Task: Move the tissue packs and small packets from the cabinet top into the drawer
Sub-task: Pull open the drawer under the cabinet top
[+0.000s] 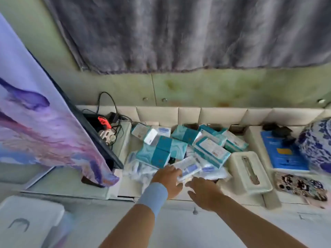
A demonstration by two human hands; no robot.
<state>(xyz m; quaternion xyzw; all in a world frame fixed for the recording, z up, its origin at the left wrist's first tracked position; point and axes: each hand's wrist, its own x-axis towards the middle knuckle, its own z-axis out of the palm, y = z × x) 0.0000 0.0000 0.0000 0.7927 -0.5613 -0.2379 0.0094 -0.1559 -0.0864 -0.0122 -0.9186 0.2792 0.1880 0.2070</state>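
Note:
Several teal tissue packs (162,152) lie piled on the pale cabinet top (75,183), some with white labels (211,151). In front of them sit clear small packets (209,170) with blue print. My left hand (168,179), with a light blue wristband, pinches the near edge of one clear packet (188,169) between fingers and thumb. My right hand (204,192) hovers just beside it at the cabinet's front edge, fingers spread and holding nothing. A small drawer knob (195,211) shows on the white front below; the drawer looks closed.
A beige tissue box (249,174) stands right of the pile, then a blue booklet (284,154), a patterned phone case (300,187) and a blue-and-white jar (317,145). At left are a purple-draped screen (44,133) and tangled cables (111,126). Grey curtain behind.

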